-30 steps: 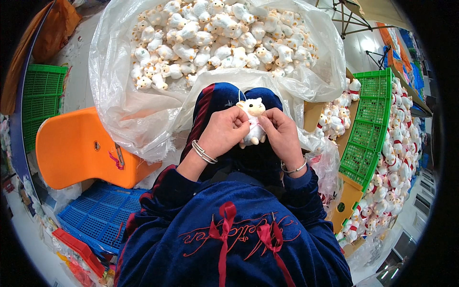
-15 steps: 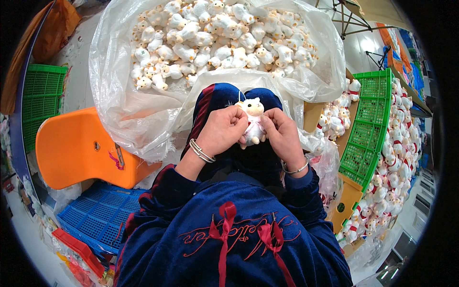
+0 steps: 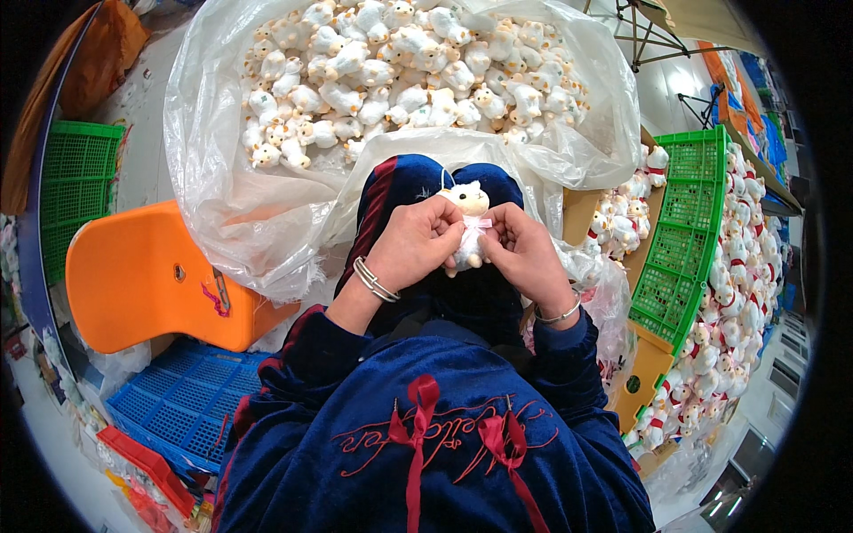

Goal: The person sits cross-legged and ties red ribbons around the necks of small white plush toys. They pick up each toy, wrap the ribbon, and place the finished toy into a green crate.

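A small white plush sheep faces up over my knees, with a thin white loop standing up by its head. Across its neck lies a pale pink ribbon bow. My left hand is closed at the toy's left side, thumb and forefinger pinched at the ribbon, while its other fingers are hidden behind the toy. On the other side, my right hand pinches the ribbon's right end between thumb and forefinger.
Beyond my knees a big clear plastic bag holds many white plush toys. An orange chair and a blue crate stand at left. Rightward are a green crate and a heap of plush toys with red scarves.
My right hand has shifted slightly right and down. The pink ribbon at the toy's neck now shows more clearly as a bow. My left hand has barely moved.
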Action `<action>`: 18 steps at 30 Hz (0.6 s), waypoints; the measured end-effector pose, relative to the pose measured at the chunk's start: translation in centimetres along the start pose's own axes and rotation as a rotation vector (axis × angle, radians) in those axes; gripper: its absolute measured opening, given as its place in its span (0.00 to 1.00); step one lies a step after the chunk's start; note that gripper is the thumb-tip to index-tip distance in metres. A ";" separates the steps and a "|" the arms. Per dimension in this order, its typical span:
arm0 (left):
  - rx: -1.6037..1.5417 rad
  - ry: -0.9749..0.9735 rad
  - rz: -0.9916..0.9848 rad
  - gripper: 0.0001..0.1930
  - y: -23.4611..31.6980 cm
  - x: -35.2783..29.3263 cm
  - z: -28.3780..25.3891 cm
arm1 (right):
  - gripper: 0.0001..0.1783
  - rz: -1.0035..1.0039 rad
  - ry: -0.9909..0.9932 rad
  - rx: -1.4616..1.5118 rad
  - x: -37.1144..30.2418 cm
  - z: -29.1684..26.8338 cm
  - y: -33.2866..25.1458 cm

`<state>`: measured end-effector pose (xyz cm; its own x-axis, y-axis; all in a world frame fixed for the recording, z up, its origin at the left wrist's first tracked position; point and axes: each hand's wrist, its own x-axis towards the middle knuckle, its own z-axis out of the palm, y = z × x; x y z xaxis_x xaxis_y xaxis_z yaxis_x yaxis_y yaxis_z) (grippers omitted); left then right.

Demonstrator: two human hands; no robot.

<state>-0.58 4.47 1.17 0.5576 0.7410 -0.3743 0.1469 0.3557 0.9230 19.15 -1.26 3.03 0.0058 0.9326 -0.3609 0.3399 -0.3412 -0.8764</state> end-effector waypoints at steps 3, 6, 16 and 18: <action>-0.004 0.017 -0.004 0.06 0.1 0.0 0.2 | 0.10 0.012 0.005 -0.015 0.0 0.1 -0.1; 0.020 0.015 0.003 0.06 0.2 0.0 0.1 | 0.10 0.008 0.014 -0.022 0.1 0.2 -0.1; 0.109 -0.022 0.015 0.07 0.2 0.1 -0.2 | 0.10 -0.016 0.055 -0.079 0.2 0.8 -0.9; 0.127 -0.022 0.017 0.07 0.1 0.2 -0.1 | 0.11 -0.004 0.069 -0.094 0.2 0.9 -0.6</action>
<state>-0.56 4.73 1.22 0.5787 0.7328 -0.3579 0.2391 0.2671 0.9335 18.07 -0.93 3.20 0.0673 0.9410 -0.3316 0.4272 -0.3275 -0.8428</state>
